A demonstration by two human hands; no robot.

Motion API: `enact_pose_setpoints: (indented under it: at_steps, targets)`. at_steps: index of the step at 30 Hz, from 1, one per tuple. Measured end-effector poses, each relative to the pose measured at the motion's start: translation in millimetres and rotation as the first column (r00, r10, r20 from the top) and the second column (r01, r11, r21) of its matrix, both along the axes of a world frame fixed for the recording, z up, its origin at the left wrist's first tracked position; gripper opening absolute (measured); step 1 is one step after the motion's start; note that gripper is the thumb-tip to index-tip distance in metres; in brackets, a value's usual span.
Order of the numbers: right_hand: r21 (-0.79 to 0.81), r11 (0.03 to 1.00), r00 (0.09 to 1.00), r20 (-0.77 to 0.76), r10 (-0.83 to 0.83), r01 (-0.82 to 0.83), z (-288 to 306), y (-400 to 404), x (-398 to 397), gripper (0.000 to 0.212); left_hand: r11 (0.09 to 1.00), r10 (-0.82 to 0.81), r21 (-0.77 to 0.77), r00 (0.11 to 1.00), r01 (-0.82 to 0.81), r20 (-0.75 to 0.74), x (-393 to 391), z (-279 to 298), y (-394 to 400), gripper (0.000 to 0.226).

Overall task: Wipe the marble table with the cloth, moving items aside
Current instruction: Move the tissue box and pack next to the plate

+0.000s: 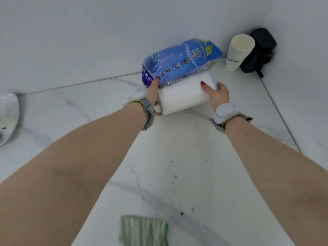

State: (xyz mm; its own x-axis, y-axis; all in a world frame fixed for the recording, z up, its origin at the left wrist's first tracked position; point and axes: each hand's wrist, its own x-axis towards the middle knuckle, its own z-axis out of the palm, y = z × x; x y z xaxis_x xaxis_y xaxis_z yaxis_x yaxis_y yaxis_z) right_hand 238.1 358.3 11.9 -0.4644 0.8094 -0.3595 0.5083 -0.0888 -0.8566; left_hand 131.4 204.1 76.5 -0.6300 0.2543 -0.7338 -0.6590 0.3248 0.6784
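White box with a blue plastic package sitting on top of it, and both hands are on it. Left hand grips the box's left end, thumb up against the blue package, fingers wrapped down the side. Right hand holds the right end, thumb laid flat on the box top and fingers curled round the far edge. Both arms are stretched straight out toward the far corner, each with a grey strap and a white gadget on the wrist.

The box sits on the marble table, white with grey veining, up near the back wall. Green striped cloth is lying flat by itself at the near edge, well away from both hands. Some dark crumbs are scattered on the marble between the cloth and the box.

Off in the right corner there's a paper cup tilted against a black object, can't tell what that is. Plain pale walls meet behind it. A white ceramic-looking thing pokes in at the left edge.
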Motion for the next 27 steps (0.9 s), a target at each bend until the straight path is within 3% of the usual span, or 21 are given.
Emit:
enact_pose_setpoints:
  at_steps: [11,16,27]
  targets:
    - [-0.009,0.987,0.987,-0.011,0.160,-0.160,17.9,-141.0,-50.3,0.083,0.990,0.131,-0.050,0.991,-0.132,-0.023,-28.9,15.7,-150.9,0.037]
    - [-0.022,0.978,0.978,-0.012,0.207,-0.207,17.0,-204.1,-77.1,0.084,0.983,0.178,-0.046,0.984,-0.179,-0.010,-48.2,12.8,-219.0,0.051]
    - [-0.074,0.986,0.988,0.028,0.151,-0.149,6.7,-337.9,-150.9,0.085,0.989,0.102,-0.096,0.992,-0.109,-0.070,-138.2,6.6,-340.0,0.047]
